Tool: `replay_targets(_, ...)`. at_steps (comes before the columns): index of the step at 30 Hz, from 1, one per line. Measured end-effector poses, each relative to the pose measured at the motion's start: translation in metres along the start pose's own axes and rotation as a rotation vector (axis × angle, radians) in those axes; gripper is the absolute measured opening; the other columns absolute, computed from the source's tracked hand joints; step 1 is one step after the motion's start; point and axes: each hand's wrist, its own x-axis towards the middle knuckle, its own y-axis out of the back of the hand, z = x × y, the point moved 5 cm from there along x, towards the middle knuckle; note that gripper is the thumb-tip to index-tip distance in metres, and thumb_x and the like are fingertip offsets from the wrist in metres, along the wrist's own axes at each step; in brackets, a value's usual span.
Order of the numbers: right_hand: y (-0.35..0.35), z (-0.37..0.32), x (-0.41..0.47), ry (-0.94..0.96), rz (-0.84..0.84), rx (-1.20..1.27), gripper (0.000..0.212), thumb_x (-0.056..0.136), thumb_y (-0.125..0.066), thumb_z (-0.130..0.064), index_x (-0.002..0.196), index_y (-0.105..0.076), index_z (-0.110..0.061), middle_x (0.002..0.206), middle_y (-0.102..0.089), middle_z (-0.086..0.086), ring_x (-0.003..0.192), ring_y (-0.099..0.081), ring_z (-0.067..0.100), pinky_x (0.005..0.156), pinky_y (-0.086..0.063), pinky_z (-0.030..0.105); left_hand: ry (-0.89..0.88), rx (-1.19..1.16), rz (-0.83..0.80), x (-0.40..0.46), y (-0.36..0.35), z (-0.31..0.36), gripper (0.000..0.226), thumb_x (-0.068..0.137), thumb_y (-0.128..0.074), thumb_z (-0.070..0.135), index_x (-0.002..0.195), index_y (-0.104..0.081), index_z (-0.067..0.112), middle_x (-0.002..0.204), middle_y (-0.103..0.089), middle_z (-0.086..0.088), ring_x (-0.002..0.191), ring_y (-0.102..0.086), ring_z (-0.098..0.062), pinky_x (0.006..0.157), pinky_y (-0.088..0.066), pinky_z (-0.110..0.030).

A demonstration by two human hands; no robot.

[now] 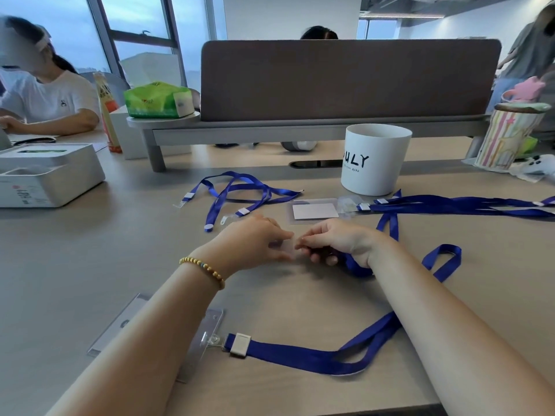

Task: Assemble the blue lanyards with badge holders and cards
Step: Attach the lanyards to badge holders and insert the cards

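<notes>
Nearest the camera, a blue lanyard [315,354] lies on the desk [75,265] between the two forearms, its white clip fastened to a clear badge holder [207,331] that the left forearm partly covers. Farther out, at the middle of the desk, the left hand [255,241] and the right hand [336,240] meet fingertip to fingertip; both have curled fingers and pinch a small clear tab [285,246] between them, though what the tab is cannot be made out. A second blue lanyard [441,259] runs out from under the right hand and loops on the desk to its right. The left wrist wears a bead bracelet [204,267]. Just beyond the hands lies another clear badge holder with a white card [315,211] inside, touching a bundle of blue lanyards [450,205] that stretches to the right edge. Behind the left hand, loose blue lanyards [237,190] lie tangled, apart from the hands. A white cup [374,159] stands behind the card, and a white box [48,175] sits at the far left.
</notes>
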Motion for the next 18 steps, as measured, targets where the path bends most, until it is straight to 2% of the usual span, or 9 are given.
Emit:
replay_targets(1,-0.001,0.000,0.000,-0.001,-0.001,0.005,0.019,0.094,-0.054,-0.014,0.079,-0.065,-0.012,0.059,-0.060,-0.002,0.045,-0.050,0.003,0.035,-0.031,0.013,0.005,-0.084,-0.027,-0.001,-0.001,-0.001,0.054,0.086,-0.053,0.046,0.135,-0.046,0.026,0.128,-0.053,0.002,0.115,-0.046,-0.015,0.099,-0.041,-0.029)
replay_targets(3,-0.002,0.000,0.001,-0.008,-0.001,0.037,0.021,0.095,-0.051,-0.012,0.076,-0.062,-0.011,0.056,-0.056,-0.002,0.040,-0.046,0.002,0.033,-0.029,0.013,0.022,-0.238,-0.008,-0.002,0.003,-0.002,0.046,0.088,-0.051,0.042,0.130,-0.052,0.023,0.130,-0.054,0.003,0.114,-0.050,-0.012,0.097,-0.039,-0.023)
replay_targets(6,-0.004,0.000,0.005,0.013,0.017,0.110,0.018,0.094,-0.052,-0.011,0.079,-0.062,-0.011,0.061,-0.052,0.001,0.042,-0.045,0.004,0.033,-0.028,0.013,0.071,-0.300,0.148,-0.002,0.011,-0.006,0.031,0.089,-0.054,0.031,0.116,-0.064,0.021,0.118,-0.063,0.002,0.103,-0.057,-0.014,0.096,-0.046,-0.029)
replay_targets(9,-0.007,0.001,0.006,0.038,0.031,0.105,0.016,0.093,-0.054,-0.011,0.081,-0.063,-0.010,0.065,-0.053,0.002,0.045,-0.046,0.005,0.034,-0.029,0.013,0.114,-0.206,0.146,0.002,0.011,-0.006,0.030,0.088,-0.057,0.029,0.115,-0.065,0.020,0.115,-0.064,0.000,0.102,-0.058,-0.018,0.094,-0.048,-0.036)
replay_targets(11,-0.009,0.000,0.006,0.044,0.041,0.095,0.012,0.093,-0.055,-0.011,0.084,-0.063,-0.009,0.066,-0.057,0.002,0.046,-0.048,0.004,0.035,-0.030,0.013,0.126,-0.139,0.099,0.003,0.008,-0.006,0.030,0.090,-0.054,0.028,0.118,-0.063,0.020,0.121,-0.061,0.001,0.108,-0.056,-0.019,0.097,-0.046,-0.034)
replay_targets(14,-0.010,-0.002,0.004,0.046,0.037,0.099,0.012,0.092,-0.056,-0.010,0.082,-0.063,-0.008,0.068,-0.062,0.002,0.045,-0.051,0.002,0.035,-0.032,0.013,0.107,-0.078,0.123,0.005,0.010,-0.001,0.028,0.093,-0.048,0.027,0.115,-0.064,0.019,0.122,-0.059,0.000,0.112,-0.053,-0.016,0.096,-0.042,-0.028)
replay_targets(18,-0.010,-0.002,0.003,0.028,0.043,0.060,0.013,0.093,-0.054,-0.008,0.084,-0.063,-0.009,0.063,-0.064,0.000,0.039,-0.049,0.001,0.035,-0.032,0.013,0.078,0.174,-0.126,0.016,0.002,0.010,0.036,0.094,-0.048,0.019,0.129,-0.052,0.016,0.131,-0.050,-0.005,0.117,-0.050,-0.023,0.098,-0.043,-0.031)
